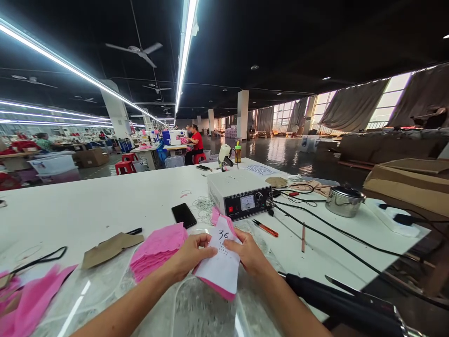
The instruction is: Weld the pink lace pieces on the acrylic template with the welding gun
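Observation:
Between my two hands is a stack of pink fabric pieces (224,293) topped by a white paper pattern (220,269) marked "36" with a row of small dots. My left hand (196,252) pinches its left edge, thumb on top. On the right edge, my right hand (249,250) grips it the same way. Just left of my left hand lies a thick pile of pink fabric (157,248) on the clear sheet. Behind the held stack stands a white and black control box (242,192) with a dial meter.
A black phone (184,215), orange snips (265,228) and a brown card piece (111,249) lie on the white table (115,199). Black cables cross the right side near a steel pot (345,202). A black-handled tool (336,297) is at lower right. A person in red (197,142) sits farther off.

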`<state>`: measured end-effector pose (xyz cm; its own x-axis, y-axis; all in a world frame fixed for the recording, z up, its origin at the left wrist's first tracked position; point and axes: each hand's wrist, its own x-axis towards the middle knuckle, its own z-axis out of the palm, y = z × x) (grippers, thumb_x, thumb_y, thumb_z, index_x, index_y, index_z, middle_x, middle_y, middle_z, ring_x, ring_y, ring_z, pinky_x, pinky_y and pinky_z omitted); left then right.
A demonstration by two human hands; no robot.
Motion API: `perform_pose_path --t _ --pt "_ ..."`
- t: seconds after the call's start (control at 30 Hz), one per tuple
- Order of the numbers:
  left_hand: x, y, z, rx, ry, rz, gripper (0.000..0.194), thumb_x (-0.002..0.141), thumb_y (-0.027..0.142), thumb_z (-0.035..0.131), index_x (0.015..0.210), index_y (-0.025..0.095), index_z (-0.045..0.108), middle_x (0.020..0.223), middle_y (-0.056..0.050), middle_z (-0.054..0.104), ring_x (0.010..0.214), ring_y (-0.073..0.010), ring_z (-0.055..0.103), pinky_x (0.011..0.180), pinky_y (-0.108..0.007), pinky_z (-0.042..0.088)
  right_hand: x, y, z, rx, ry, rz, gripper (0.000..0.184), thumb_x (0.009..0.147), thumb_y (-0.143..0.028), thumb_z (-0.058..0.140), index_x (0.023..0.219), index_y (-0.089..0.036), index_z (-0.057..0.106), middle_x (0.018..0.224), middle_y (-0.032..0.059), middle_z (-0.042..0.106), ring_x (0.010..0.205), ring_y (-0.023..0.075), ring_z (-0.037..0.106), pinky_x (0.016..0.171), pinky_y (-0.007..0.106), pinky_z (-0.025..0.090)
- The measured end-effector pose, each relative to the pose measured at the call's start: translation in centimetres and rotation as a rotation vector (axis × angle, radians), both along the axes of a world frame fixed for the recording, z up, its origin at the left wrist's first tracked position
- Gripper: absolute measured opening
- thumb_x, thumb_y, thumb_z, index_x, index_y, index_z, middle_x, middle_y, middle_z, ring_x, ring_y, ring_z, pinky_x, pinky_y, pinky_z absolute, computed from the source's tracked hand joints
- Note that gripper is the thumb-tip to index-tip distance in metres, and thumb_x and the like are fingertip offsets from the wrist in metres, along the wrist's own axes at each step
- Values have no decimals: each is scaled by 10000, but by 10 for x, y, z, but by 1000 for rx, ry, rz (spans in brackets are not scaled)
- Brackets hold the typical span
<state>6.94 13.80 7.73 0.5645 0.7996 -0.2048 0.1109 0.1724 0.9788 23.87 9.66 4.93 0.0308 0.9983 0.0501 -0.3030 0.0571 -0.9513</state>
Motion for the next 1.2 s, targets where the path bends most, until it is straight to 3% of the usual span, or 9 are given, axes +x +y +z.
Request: perform_pose_path --t 0.13,0.37,0.57,0.7,0.83,0.93,1.07,1.13,1.2 --pt "-5 -4 -1 -141 -57 -71 578 452 270 888 922 155 573 778 -34 683 712 -193 651 652 -277 461 1 1 -3 -2 -1 12 365 586 -366 772 861 -150 668 726 13 663 625 153 568 584 268 424" --pt "-17 -10 -11 -137 -74 -33 567 496 312 887 939 146 574 833 -95 710 744 -234 676 643 -293 479 -2 3 -7 -49 19 84 457 578 -426 787 908 -134 666 685 30 666 559 153 577 525 267 420" --pt "-19 -10 -1 -197 -15 -69 540 454 288 883 894 128 615 911 -114 711 817 -242 667 709 -304 483 -7 1 -6 -21 54 54 461 572 -461 792 882 -142 671 716 34 685 603 157 601 557 270 439" --pt "-19 -5 3 -140 65 -38 452 490 345 839 835 123 649 839 -95 713 746 -219 650 627 -267 449 -5 2 -6 -40 15 1 533 551 -486 786 949 -152 669 761 54 702 630 188 631 550 290 463" --pt "-20 15 8 88 215 22 271 584 317 733 788 162 644 766 -53 704 675 -207 638 535 -242 408 7 8 -9 -50 -23 -166 629 558 -478 766 1103 -204 611 1075 111 683 807 230 666 660 355 523" --pt "-16 35 19 484 468 41 157 689 260 590 801 162 640 723 -47 690 641 -217 641 511 -253 412 15 10 -10 -5 -34 -330 641 614 -448 724 1180 -204 550 1298 153 557 1007 246 629 808 373 506" --pt "9 51 32 896 704 142 108 740 173 515 758 153 620 775 -73 650 755 -244 616 626 -301 422 21 8 -7 87 -32 -497 601 657 -441 672 1180 -198 505 1318 160 530 1104 256 576 906 394 470" --pt "28 50 26 1082 777 136 172 796 129 453 835 144 620 929 -115 635 901 -272 582 743 -356 417 23 7 -5 124 -39 -570 561 677 -441 635 1159 -189 494 1286 160 546 1061 249 590 914 407 467" --pt "46 45 8 1238 831 34 241 824 79 411 931 138 618 1033 -135 612 984 -279 548 808 -388 406 26 6 -3 156 -60 -639 525 691 -425 601 1140 -177 489 1249 158 561 1029 236 594 925 405 461"
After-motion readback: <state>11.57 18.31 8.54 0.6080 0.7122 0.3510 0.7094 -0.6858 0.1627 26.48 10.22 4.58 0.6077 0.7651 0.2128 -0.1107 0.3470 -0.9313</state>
